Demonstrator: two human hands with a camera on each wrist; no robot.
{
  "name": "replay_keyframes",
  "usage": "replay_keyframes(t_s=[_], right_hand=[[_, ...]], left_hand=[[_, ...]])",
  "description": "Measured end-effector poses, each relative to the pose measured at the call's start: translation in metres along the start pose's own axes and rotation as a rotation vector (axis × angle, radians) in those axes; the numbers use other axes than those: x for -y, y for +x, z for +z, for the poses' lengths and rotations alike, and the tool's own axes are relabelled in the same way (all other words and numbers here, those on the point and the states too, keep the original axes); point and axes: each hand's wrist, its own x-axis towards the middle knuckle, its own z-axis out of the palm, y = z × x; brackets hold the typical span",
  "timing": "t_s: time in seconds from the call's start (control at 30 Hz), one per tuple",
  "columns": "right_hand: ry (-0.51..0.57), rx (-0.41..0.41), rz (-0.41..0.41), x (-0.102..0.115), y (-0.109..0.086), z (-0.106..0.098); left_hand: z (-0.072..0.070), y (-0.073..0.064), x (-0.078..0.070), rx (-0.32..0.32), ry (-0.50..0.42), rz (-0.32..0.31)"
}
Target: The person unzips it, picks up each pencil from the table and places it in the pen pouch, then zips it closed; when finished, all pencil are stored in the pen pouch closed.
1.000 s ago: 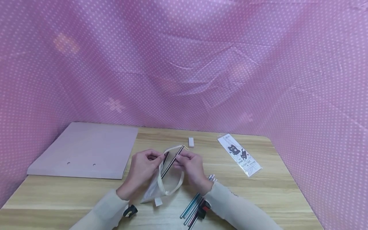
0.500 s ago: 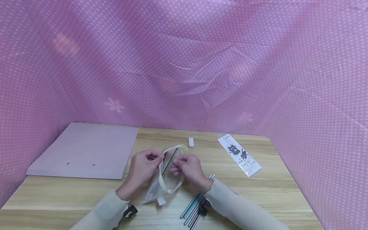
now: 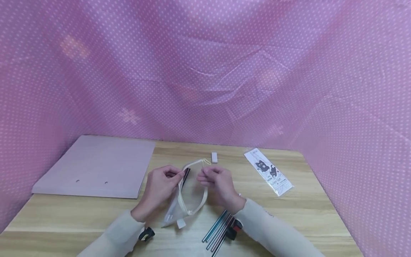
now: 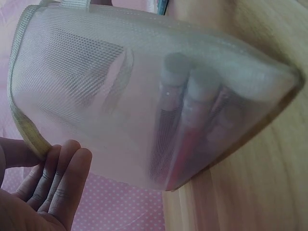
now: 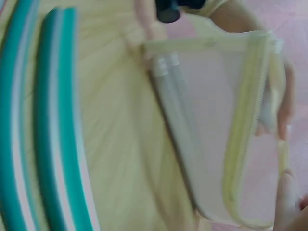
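My left hand (image 3: 163, 185) pinches the rim of a white mesh zip pouch (image 4: 134, 110), holding its mouth wide. Inside the pouch lie several pencils (image 4: 192, 110) with white eraser ends, seen through the mesh in the left wrist view. The dark end of one pencil (image 3: 185, 177) sticks up beside my left thumb. Over the pouch's far right rim hovers my right hand (image 3: 221, 184), its fingers loosely bent with nothing seen between them. Under my right wrist, several loose metallic teal and dark pencils (image 3: 218, 230) lie on the table, partly hidden by the sleeve.
A white eraser (image 3: 214, 157) lies behind the pouch. Farther right is a flat ruler set packet (image 3: 269, 172) with black cats on it. The large pale board (image 3: 96, 164) covers the back left of the wooden table (image 3: 308, 221). Pink dotted cloth (image 3: 205, 71) hangs all around.
My right hand let a dark pencil slide down into the pouch, then drew back a little to the right. The left hand keeps its grip on the rim.
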Motion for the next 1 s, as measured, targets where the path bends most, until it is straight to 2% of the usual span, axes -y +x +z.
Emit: replay_keyframes(t_s=[0.1, 0.17, 0.23, 0.3, 0.4, 0.53, 0.63, 0.7, 0.77, 0.9, 1.0], right_hand=[[0.120, -0.069, -0.060, 0.009, 0.001, -0.007], [0.160, -0.112, -0.110, 0.016, 0.002, -0.014], [0.143, -0.137, -0.155, 0.023, 0.003, -0.024], [0.051, -0.101, -0.198, 0.030, 0.004, -0.036], [-0.248, 0.078, -0.278, 0.039, 0.002, -0.054], [-0.751, 0.444, -0.408, 0.043, -0.007, -0.071], [-1.011, 0.691, -0.443, 0.038, -0.016, -0.074], [-1.100, 0.803, -0.431, 0.033, -0.020, -0.072], [-1.163, 0.883, -0.426, 0.028, -0.024, -0.069], [-1.216, 1.000, -0.429, 0.019, -0.027, -0.060], [-1.274, 1.044, -0.417, 0.014, -0.027, -0.057]], left_hand=[[0.001, 0.001, 0.000, 0.000, -0.008, -0.005], [0.001, 0.002, 0.000, 0.002, -0.012, -0.011], [0.001, 0.002, 0.000, 0.004, -0.013, -0.016], [0.001, 0.002, 0.000, 0.007, -0.015, -0.018], [0.001, 0.002, 0.001, 0.008, -0.010, -0.016], [0.000, 0.001, 0.001, 0.008, -0.008, -0.012], [-0.001, 0.001, 0.002, 0.010, -0.006, -0.006], [-0.002, 0.001, 0.003, 0.010, 0.002, 0.005], [-0.002, 0.002, 0.003, 0.007, 0.005, 0.015], [-0.002, 0.002, 0.003, 0.007, 0.007, 0.014], [-0.002, 0.003, 0.002, 0.005, -0.002, 0.000]])
